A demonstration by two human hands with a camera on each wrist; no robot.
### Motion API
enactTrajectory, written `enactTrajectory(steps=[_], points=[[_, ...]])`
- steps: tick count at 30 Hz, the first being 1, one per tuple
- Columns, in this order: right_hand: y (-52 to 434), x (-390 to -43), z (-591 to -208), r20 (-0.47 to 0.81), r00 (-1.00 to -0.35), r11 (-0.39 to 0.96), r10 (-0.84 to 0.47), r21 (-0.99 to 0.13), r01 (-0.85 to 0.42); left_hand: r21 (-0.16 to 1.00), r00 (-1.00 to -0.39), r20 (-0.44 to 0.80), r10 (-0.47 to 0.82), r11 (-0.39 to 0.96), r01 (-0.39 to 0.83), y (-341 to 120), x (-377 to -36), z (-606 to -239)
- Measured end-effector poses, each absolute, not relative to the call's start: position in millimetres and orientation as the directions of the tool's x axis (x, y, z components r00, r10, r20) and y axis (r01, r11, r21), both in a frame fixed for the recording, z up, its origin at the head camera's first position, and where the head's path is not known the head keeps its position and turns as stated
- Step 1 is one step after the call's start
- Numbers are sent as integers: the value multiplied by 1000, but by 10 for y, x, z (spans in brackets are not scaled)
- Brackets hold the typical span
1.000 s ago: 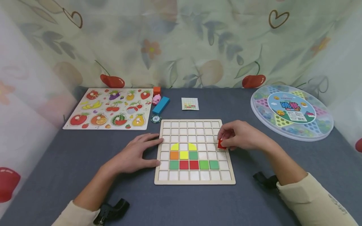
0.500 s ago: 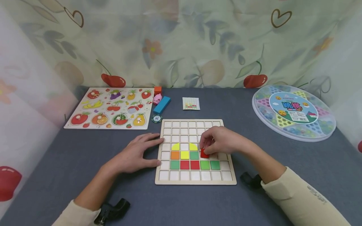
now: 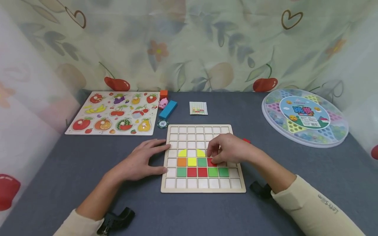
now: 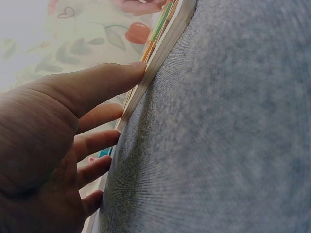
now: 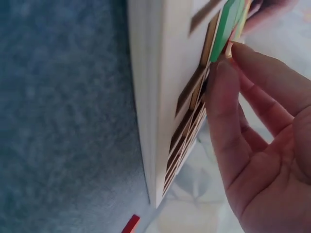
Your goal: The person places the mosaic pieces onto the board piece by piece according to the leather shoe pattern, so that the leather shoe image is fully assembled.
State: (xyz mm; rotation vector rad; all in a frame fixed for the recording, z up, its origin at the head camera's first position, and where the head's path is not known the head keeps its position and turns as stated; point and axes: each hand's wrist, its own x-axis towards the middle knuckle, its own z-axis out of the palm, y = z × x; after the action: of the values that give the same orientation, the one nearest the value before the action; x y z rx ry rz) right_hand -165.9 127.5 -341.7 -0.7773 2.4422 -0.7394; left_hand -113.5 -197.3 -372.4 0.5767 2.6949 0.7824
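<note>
A pale wooden grid board [image 3: 203,190] lies on the dark cloth. Red, green, yellow and orange tiles sit in several of its cells. My right hand [image 3: 228,149] is over the board's right half. Its thumb and fingertips pinch a red square tile [image 3: 211,163] at the cell right of a green tile [image 3: 202,162]. In the right wrist view the green tiles [image 5: 225,31] stick up beside the fingertips. My left hand [image 3: 144,160] lies along the board's left edge with fingers spread, its thumb [image 4: 112,80] touching the wooden side.
Another red piece [image 3: 246,140] lies right of the board, partly behind the right wrist. Behind the board are a pattern card [image 3: 198,108], a poker chip [image 3: 162,124], a blue block [image 3: 168,109] and a fruit puzzle [image 3: 112,114]. A round game box [image 3: 305,118] is at right.
My right hand has carried the red tile left from the board's right edge and lowered it to the cell beside the green tile. The left hand has stayed put.
</note>
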Motion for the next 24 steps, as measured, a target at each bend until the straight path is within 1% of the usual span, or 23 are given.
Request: enactTrajectory(steps=[3, 8, 13, 18, 24], points=[[1370, -1678, -3436, -241, -734, 675, -635, -635, -376, 558, -881, -167, 442, 779, 285, -1961, -1147, -3722], [1572, -1719, -3419, -196, -763, 654, -615, -668, -355, 559, -875, -179, 450, 779, 286, -1952, -1155, -3723], [1754, -1767, -3359, -161, -807, 676, -568, -651, -346, 559, -875, -167, 455, 775, 296, -1969, -1137, -3724], [1931, -1824, -3320, -150, -851, 739, -504, -584, -335, 564, -878, -157, 453, 771, 296, -1978, -1130, -3727], [2069, -1896, -3335, -117, -881, 834, -459, -398, -382, 573, -881, -160, 446, 768, 285, -1979, -1139, -3714]])
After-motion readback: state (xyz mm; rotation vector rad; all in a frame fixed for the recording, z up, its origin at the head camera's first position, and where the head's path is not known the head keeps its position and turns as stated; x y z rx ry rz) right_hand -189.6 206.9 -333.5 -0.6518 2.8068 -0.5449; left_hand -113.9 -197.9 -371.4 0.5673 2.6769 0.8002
